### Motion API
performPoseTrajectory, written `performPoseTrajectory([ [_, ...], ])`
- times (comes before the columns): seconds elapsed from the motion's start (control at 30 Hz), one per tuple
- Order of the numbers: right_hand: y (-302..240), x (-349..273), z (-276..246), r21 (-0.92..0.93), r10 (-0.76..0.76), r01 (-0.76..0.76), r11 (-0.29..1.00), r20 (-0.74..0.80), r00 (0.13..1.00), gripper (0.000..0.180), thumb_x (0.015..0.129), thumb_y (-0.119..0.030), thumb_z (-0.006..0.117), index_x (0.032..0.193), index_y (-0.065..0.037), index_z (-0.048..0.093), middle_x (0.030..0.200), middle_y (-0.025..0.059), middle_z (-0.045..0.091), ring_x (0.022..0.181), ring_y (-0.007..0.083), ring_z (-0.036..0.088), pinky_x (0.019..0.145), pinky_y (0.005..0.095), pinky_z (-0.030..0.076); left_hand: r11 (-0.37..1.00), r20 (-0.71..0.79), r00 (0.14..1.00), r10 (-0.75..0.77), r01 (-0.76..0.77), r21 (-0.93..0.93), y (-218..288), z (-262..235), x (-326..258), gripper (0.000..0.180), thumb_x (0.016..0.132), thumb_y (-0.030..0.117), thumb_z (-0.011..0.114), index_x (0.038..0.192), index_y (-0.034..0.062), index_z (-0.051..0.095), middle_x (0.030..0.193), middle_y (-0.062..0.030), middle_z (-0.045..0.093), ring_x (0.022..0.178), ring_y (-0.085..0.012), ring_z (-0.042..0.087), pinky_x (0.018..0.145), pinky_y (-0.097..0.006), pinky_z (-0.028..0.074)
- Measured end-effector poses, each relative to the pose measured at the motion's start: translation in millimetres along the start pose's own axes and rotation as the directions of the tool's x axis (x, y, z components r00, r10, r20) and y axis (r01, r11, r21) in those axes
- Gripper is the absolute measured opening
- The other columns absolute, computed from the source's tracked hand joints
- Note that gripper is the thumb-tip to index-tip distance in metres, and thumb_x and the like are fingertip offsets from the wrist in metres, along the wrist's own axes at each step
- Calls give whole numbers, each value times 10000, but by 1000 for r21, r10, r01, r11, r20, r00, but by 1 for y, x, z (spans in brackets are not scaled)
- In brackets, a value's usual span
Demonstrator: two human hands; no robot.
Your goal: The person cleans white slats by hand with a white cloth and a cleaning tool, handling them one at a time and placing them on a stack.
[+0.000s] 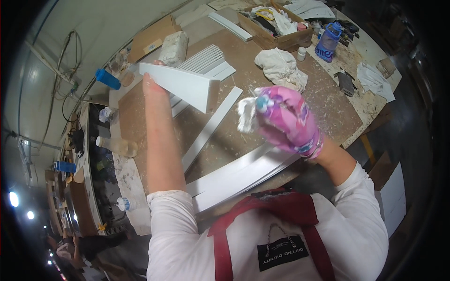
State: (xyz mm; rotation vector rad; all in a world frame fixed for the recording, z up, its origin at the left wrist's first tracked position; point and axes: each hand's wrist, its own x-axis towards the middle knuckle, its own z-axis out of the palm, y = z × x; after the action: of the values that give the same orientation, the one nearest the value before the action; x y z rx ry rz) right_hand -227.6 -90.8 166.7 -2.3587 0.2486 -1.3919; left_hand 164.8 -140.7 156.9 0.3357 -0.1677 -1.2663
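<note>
A white trim piece [180, 84] is held up in the upper middle of the frame by the left hand [151, 80], whose fingers are closed around its far end; most of that hand is hidden behind the board, so the exact grip cannot be told. The piece is raised off the workbench [328, 107], apparently so that its face is presented to the other hand. The right hand [286, 119], covered by a pink patterned glove, is clenched around a crumpled white rag [246, 114] just right of centre, close beside the board's near end but not touching it. Long white strips [234, 175] are laid flat at lower centre, and a cardboard box [276, 25] is seen at the top.
</note>
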Motion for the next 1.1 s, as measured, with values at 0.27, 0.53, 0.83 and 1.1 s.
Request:
performPoseTrajectory([
  [0.27,-5,45,8,-150,-303,287,946,-96,948,388,689,-31,740,1050,-111,624,1101,127,540,1020,316,579,811,389,509,978,-104,975,-198,189,-84,-70,-4,-8,109,847,94,565,937,33,554,790,-72,609,733,-201,622,669,-291,537],
  [0.53,40,74,-18,-393,-65,-42,918,-253,965,551,783,-113,678,1287,-74,459,1114,140,519,983,272,557,795,359,505,987,-437,895,93,-25,158,-107,0,0,224,950,129,443,1116,-16,486,967,-124,608,838,-229,631,790,-362,541],
  [0.83,1,48,3,-216,-138,111,970,-112,984,534,740,-77,694,1244,-47,520,1163,160,494,1042,298,530,867,370,481,960,-346,931,117,-16,279,-85,-17,9,132,935,79,455,1024,19,532,876,-82,580,846,-217,596,808,-371,520],
  [1.1,59,48,-13,-288,184,-260,922,-267,946,437,836,-126,613,1250,-70,484,1079,148,484,910,275,555,751,361,508,944,-297,933,204,-106,314,-74,-28,7,230,961,133,331,1082,22,493,887,-94,596,823,-220,614,786,-377,535],
])
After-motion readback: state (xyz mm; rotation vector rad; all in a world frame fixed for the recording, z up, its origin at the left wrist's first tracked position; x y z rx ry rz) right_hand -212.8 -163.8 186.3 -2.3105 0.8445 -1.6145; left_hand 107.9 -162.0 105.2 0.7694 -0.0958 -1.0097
